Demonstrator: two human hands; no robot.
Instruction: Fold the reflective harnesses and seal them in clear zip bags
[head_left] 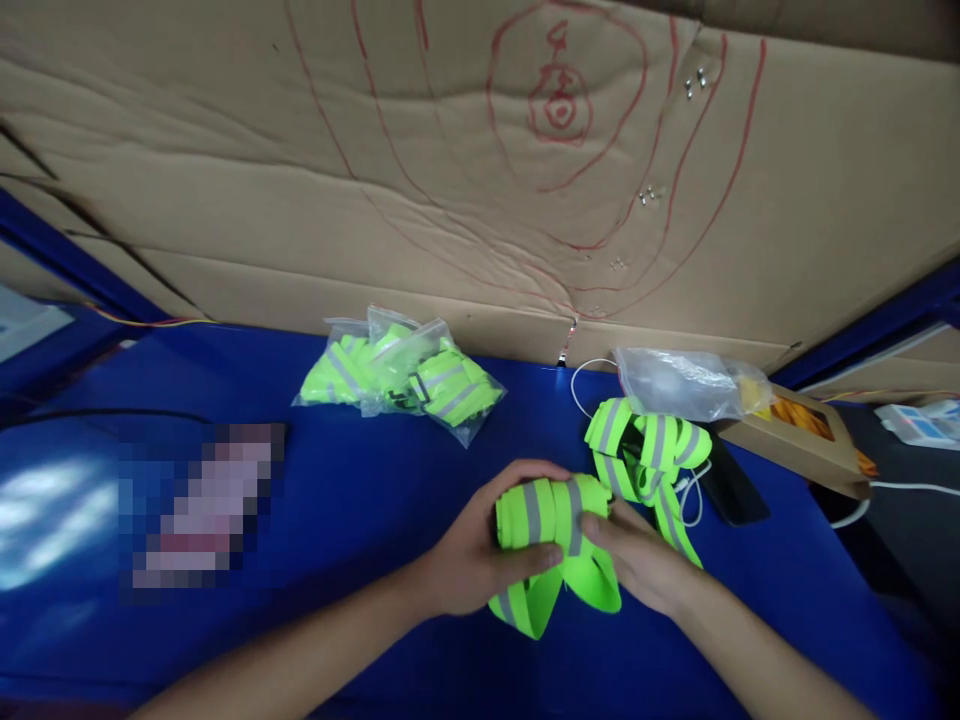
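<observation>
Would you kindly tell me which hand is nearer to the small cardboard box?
The right hand: it is below and left of the small cardboard box in the picture. The left hand is farther left, across the held green strap.

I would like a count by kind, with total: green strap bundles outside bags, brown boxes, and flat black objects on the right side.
Green strap bundles: 2 (held bundle in left hand and right hand; other bundle on table)
Brown box: 1
Flat black object: 1
Total: 4
</observation>
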